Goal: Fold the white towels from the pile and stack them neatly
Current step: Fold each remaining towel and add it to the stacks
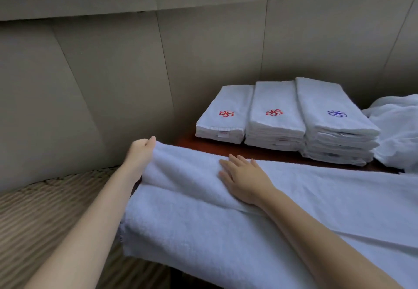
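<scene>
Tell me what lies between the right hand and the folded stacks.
Head view: towel, then bare red-brown tabletop, separate the right hand from the folded stacks.

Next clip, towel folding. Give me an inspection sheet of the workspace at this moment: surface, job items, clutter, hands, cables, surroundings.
Surface: reddish-brown table, mostly covered by cloth.
Job's things: large white towel spread across the table, partly folded; three stacks of folded towels side by side at the back, two with red emblems, one blue; loose pile of towels at right.
Clutter: nothing seen.
Hands: left hand grips the towel's left end; right hand rests flat on the fold.
Cables: nothing seen.
Surroundings: beige panelled wall; woven mat lower left.
</scene>
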Motion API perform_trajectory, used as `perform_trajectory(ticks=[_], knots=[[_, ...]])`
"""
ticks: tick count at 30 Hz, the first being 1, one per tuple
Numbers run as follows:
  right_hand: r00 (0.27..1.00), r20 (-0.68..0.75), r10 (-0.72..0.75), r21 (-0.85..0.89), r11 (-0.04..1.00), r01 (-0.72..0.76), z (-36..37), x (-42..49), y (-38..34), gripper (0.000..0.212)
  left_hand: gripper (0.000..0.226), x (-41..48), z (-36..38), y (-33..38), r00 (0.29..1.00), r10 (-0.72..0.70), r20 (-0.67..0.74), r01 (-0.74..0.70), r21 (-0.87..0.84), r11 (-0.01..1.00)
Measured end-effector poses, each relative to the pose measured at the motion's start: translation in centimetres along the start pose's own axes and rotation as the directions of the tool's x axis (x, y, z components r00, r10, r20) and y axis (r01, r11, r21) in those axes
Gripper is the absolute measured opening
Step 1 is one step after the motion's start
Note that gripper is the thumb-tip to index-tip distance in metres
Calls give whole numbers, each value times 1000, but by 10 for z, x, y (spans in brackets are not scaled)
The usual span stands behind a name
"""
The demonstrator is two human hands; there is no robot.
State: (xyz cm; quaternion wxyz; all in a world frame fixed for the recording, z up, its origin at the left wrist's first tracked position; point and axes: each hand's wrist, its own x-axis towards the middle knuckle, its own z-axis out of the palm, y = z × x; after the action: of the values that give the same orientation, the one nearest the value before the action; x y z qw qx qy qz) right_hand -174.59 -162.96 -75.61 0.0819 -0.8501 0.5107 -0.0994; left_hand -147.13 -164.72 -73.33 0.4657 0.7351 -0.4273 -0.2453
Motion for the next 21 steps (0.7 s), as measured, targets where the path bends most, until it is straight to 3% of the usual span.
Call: perform_trajectory(ticks=[2,6,10,12,17,21], knots=[[997,74,8,-28,1000,-6,-1,-1,0,52,26,-6,-2,-6,997,-4,77,-6,119,993],[998,-28,64,-34,997,-65,-6,-13,4,54,8,-17,-16,0,984,16,179,-73,316,946],[990,117,83,-43,996,-79,-12,-31,13,54,27,-38,-19,10,973,-23,231,-146,686,713],[988,113,107,-73,992,-99,-18,-42,23,54,37,-48,-18,14,973,-40,227,-153,765,626],[967,114,228,-92,972,-218,-38,-95,82,53,35,-84,16,34,983,73,168,-183,909,374],[925,125,358,-101,932,-347,-58,-155,143,54,60,-127,86,53,910,-24,414,-349,794,497]])
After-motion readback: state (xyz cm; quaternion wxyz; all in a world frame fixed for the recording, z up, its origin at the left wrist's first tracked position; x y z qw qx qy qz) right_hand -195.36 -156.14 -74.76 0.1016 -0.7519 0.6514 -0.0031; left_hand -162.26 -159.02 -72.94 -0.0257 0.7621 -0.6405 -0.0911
